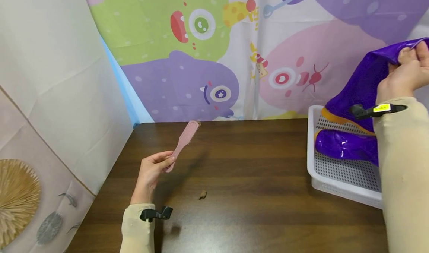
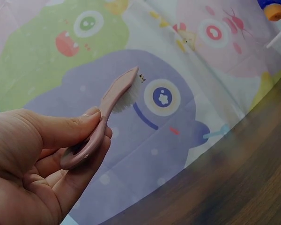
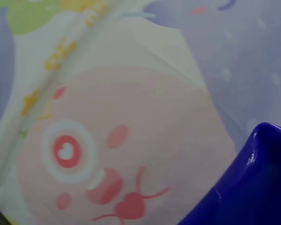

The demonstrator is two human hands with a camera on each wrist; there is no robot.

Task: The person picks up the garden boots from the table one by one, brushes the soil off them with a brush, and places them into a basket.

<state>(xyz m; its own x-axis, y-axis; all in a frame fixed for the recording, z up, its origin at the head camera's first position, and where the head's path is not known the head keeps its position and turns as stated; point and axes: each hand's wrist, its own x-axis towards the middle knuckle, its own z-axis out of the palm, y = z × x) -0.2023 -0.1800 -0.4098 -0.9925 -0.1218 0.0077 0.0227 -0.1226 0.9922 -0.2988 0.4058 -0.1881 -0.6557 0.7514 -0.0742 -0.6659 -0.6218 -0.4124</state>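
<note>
My left hand pinches a pink brush by its handle, held up over the left part of the table. In the left wrist view the brush shows pale bristles with small brown bits near the tip. At the right, my right hand grips a purple rain boot by its upper edge. This boot stands tilted over a white basket, its orange sole low at the basket's back. Only part of the boot enters the right wrist view. A second purple boot lies in the basket, partly hidden by my right sleeve.
The white perforated basket sits on the right of the brown wooden table. A small brown clump lies on the tabletop in front of the left hand. Behind the table hangs a cartoon-printed curtain.
</note>
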